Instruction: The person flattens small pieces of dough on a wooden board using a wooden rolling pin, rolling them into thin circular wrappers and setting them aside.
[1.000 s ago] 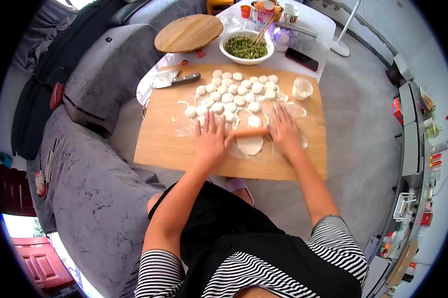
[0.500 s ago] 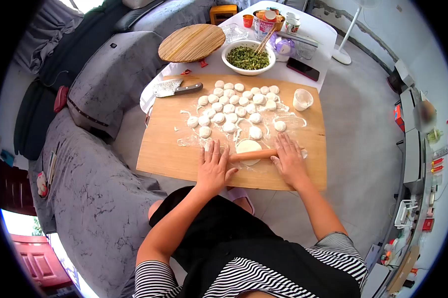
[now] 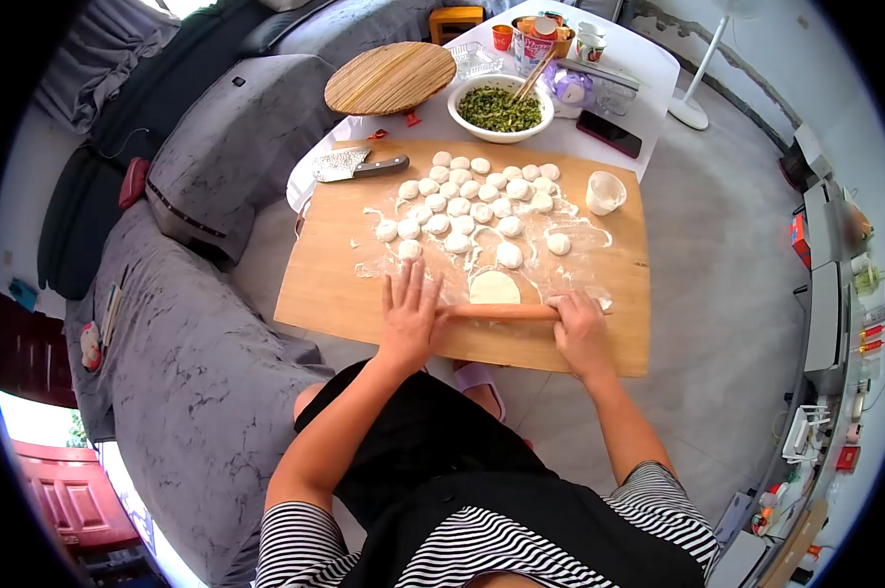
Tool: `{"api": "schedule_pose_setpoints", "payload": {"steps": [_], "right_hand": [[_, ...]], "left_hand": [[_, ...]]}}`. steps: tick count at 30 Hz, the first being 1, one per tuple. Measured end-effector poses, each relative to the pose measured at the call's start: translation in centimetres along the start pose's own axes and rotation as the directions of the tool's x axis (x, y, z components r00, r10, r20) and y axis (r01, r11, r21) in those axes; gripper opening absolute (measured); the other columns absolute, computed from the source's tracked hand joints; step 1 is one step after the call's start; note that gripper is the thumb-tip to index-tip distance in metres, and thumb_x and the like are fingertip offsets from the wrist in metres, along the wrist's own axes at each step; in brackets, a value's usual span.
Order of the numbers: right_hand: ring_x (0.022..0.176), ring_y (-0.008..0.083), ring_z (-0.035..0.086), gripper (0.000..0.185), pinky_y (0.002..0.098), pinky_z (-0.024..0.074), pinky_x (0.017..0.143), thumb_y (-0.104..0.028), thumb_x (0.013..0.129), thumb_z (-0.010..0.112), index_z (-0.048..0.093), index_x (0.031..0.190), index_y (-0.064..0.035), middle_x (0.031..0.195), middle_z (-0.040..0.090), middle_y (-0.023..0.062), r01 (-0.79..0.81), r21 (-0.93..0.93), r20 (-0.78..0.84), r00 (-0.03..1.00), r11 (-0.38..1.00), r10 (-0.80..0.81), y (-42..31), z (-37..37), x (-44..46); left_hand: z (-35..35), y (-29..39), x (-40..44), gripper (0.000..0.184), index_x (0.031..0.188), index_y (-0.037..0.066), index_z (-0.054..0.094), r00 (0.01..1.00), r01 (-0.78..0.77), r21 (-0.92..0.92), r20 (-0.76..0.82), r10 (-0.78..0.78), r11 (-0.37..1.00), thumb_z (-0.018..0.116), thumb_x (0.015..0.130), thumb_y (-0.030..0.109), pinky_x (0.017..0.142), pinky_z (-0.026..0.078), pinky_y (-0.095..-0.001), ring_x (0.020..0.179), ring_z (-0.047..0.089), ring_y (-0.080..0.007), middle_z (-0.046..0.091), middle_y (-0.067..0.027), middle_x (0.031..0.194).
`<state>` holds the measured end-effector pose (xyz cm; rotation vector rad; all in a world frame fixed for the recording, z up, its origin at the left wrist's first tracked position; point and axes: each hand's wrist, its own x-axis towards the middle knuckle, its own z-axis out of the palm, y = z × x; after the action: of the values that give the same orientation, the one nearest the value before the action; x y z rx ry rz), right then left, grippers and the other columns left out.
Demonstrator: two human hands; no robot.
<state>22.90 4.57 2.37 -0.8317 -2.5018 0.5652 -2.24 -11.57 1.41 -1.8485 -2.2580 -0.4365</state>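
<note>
A wooden rolling pin (image 3: 501, 312) lies across the near edge of a flat dough round (image 3: 494, 288) on the wooden board (image 3: 335, 265). My left hand (image 3: 410, 316) rests at the pin's left end, palm down with its fingers spread. At the right end my right hand (image 3: 582, 333) has its fingers curled round the pin. Several small floured dough pieces (image 3: 459, 206) sit beyond the round, one of them (image 3: 558, 244) apart on the right. Loose flour marks the board around them.
Behind the board stand a bowl of chopped green filling (image 3: 501, 110) with chopsticks, a round woven lid (image 3: 391, 78) and a phone (image 3: 609, 133). A cleaver (image 3: 359, 165) lies at the board's back left, a clear cup (image 3: 605, 193) at its right.
The rolling pin and both hands have come nearer to my body, uncovering more of the dough round. My right hand's fingers have gone from spread to curled round the pin.
</note>
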Motion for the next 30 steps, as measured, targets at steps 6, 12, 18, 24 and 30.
{"api": "schedule_pose_setpoints", "payload": {"steps": [6, 12, 18, 24, 30], "right_hand": [[0.100, 0.0357, 0.058, 0.025, 0.0471, 0.0441, 0.089, 0.005, 0.077, 0.063, 0.061, 0.099, -0.0050, 0.100, 0.062, 0.0139, -0.294, 0.158, -0.194, 0.927, 0.943, 0.322, 1.8, 0.3, 0.7], [0.102, 0.0356, 0.059, 0.030, 0.0453, 0.0455, 0.087, 0.005, 0.079, 0.063, 0.059, 0.107, -0.0048, 0.103, 0.063, 0.0144, -0.278, 0.048, -0.351, 0.895, 0.959, 0.277, 3.3, 2.4, 1.3], [0.099, 0.0366, 0.060, 0.029, 0.0458, 0.0454, 0.085, 0.003, 0.080, 0.063, 0.058, 0.108, -0.0040, 0.103, 0.064, 0.0139, -0.306, 0.114, -0.393, 0.860, 0.945, 0.326, 3.9, 2.8, 1.3], [0.101, 0.0362, 0.060, 0.031, 0.0452, 0.0461, 0.087, 0.005, 0.080, 0.063, 0.058, 0.109, -0.0033, 0.106, 0.064, 0.0143, -0.320, 0.096, -0.391, 0.859, 0.942, 0.332, 3.5, 2.5, 1.2], [0.101, 0.0360, 0.060, 0.033, 0.0456, 0.0472, 0.085, 0.005, 0.080, 0.062, 0.058, 0.111, -0.0036, 0.107, 0.064, 0.0142, -0.319, 0.094, -0.387, 0.861, 0.943, 0.330, 4.1, 2.9, 1.2]], "left_hand": [[1.0, 1.0, 4.2, 0.023, 0.102, 0.006, 0.061, 0.957, 0.042, -0.307, -0.262, -0.127, 0.951, 0.072, 0.082, 0.012, 0.088, 0.041, -0.0458, 0.098, 0.057, -0.0317, 0.061, -0.0130, 0.104], [2.9, 5.5, 8.3, 0.038, 0.100, 0.004, 0.064, 0.947, 0.312, -0.351, 0.190, -0.259, 0.883, 0.082, 0.074, 0.026, 0.089, 0.049, -0.0424, 0.110, 0.058, -0.0335, 0.063, -0.0146, 0.109], [2.5, 5.3, 10.1, 0.035, 0.093, 0.005, 0.066, 0.839, 0.447, -0.284, 0.462, -0.288, 0.848, 0.084, 0.069, 0.023, 0.085, 0.050, -0.0409, 0.097, 0.064, -0.0314, 0.067, -0.0138, 0.095], [4.2, 5.0, 8.5, 0.023, 0.083, 0.005, 0.063, 0.937, 0.342, -0.413, 0.217, -0.273, 0.844, 0.080, 0.073, 0.018, 0.082, 0.050, -0.0427, 0.095, 0.064, -0.0321, 0.066, -0.0139, 0.092], [4.6, 4.0, 8.2, 0.018, 0.081, 0.005, 0.061, 0.947, 0.320, -0.491, 0.192, -0.257, 0.810, 0.075, 0.077, 0.015, 0.078, 0.050, -0.0448, 0.092, 0.064, -0.0353, 0.067, -0.0157, 0.088]]}}
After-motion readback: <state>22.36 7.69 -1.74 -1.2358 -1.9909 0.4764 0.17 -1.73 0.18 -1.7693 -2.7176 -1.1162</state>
